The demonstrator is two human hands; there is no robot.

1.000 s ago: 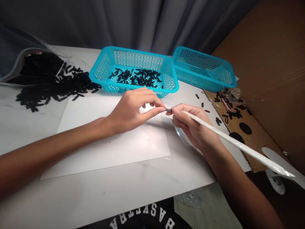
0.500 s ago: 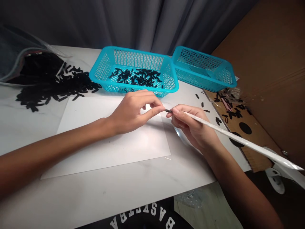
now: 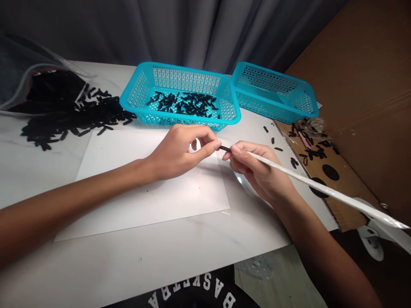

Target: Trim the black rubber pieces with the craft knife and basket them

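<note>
Over a white sheet of paper (image 3: 141,199), my left hand (image 3: 184,152) pinches one end of a small black piece (image 3: 225,148) between thumb and forefinger. My right hand (image 3: 257,164) is closed around the other end of that piece. A long, narrow white strip (image 3: 321,185) runs from the right fingertips across the hand to the right edge of the view. Where the strip meets the black piece is hidden by my right thumb and fingers. Behind my hands, a blue basket (image 3: 189,119) holds many similar black pieces (image 3: 195,102).
A second blue basket (image 3: 276,111) stands at the back right. A heap of black pieces (image 3: 96,113) spills from a clear plastic bag (image 3: 19,92) at left. Loose black pieces and black discs (image 3: 330,172) lie on cardboard (image 3: 343,201) at right. A grey curtain (image 3: 180,34) hangs behind.
The small black piece has tilted slightly, its left end now a little higher, and shows a broader side. My left fingertips have shifted marginally. The baskets have not moved.
</note>
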